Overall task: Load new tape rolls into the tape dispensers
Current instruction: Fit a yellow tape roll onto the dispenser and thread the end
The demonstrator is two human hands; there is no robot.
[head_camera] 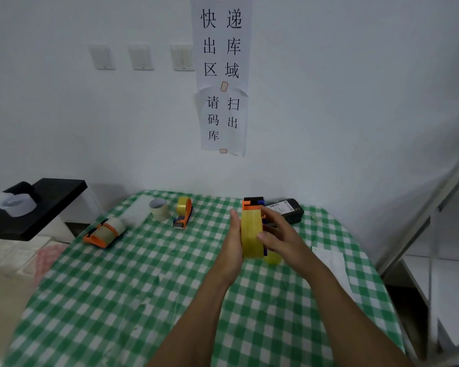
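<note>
I'm reading the upper wall sheet (221,43) now: 快递出库区域. Just below it, the lower sheet (223,119) says 请扫码出库. The label (279,207) on the far black device (293,214) is too small to read.

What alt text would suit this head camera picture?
The left hand and right hand hold a yellow tape roll against an orange dispenser over a green checked tablecloth. Two other orange dispensers and a loose tape roll sit farther back.

Green-checked tabletop (133,292), black handheld device (293,214) at one o'clock, white paper slip (329,258) at three. On the wall (355,75), paper signs (221,49) at twelve, three switches (141,57) at eleven. Black shelf (56,200) at nine.
</note>
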